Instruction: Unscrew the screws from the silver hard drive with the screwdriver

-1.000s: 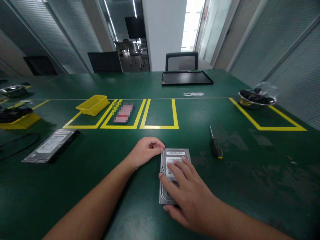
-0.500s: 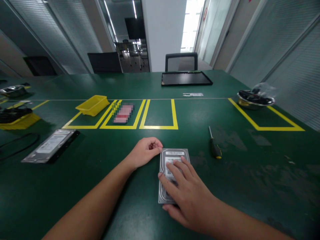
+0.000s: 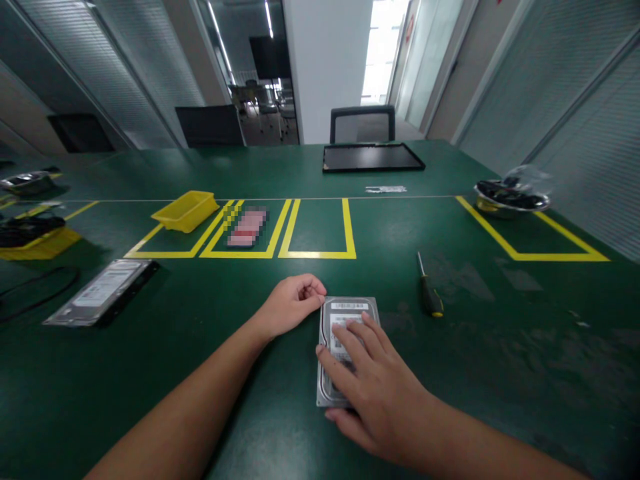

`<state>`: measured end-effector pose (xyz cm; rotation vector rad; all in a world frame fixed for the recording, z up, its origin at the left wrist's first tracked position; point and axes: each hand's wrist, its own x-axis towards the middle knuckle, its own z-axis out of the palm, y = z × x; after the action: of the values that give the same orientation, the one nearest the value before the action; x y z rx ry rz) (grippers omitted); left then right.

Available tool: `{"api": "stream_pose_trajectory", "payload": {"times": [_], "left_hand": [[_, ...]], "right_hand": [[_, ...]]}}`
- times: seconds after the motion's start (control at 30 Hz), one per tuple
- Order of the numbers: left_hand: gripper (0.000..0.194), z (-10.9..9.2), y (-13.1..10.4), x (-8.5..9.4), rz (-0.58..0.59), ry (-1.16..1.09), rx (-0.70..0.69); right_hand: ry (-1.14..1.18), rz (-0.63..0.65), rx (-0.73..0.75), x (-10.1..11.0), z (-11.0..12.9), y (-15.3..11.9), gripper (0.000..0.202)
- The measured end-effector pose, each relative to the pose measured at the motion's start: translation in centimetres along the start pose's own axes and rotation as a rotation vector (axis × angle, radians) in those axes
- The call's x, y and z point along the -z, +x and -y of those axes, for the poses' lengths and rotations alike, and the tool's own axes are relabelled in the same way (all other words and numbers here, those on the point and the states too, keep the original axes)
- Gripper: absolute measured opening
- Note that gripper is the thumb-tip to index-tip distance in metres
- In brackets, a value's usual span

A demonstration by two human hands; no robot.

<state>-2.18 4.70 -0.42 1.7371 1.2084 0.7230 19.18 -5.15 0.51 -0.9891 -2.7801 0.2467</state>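
Note:
A silver hard drive point(image 3: 350, 303) with a white printed label lies flat on the green table in front of me. My left hand point(image 3: 293, 303) is closed at its far left corner, with thumb and forefinger pinched together there; the other fingers curl inward. Over the label rests my right hand point(image 3: 377, 387), fingers spread flat on top and thumb by the near edge, covering much of the drive. To the right lies a screwdriver point(image 3: 430, 293) with a black and yellow handle, apart from both hands.
Another hard drive point(image 3: 103, 292) lies at the left near a black cable point(image 3: 37, 310). Yellow tape point(image 3: 320, 255) marks rectangles farther off. Beyond are a yellow tray point(image 3: 185, 212), a blurred pink item point(image 3: 247, 227), a black-framed panel point(image 3: 373, 158) and a metal bowl point(image 3: 513, 207) with dark parts.

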Motion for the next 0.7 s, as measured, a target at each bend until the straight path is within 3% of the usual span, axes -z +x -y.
{"api": "stream_pose_trajectory", "payload": {"times": [0.33, 0.43, 0.57, 0.7], "left_hand": [[0.011, -0.1, -0.1, 0.0, 0.005, -0.027, 0.0], [0.011, -0.2, -0.1, 0.1, 0.007, -0.035, 0.002], [0.012, -0.3, -0.1, 0.1, 0.013, -0.062, 0.015], [0.011, -0.3, -0.1, 0.1, 0.023, -0.081, 0.024]], "right_hand": [[0.024, -0.016, 0.008, 0.5, -0.2, 0.0, 0.07], [0.1, -0.082, 0.006, 1.1, -0.4, 0.1, 0.07], [0.046, -0.24, -0.179, 1.9, -1.3, 0.6, 0.035], [-0.263, -0.227, -0.428, 2.7, -2.9, 1.2, 0.029]]}}
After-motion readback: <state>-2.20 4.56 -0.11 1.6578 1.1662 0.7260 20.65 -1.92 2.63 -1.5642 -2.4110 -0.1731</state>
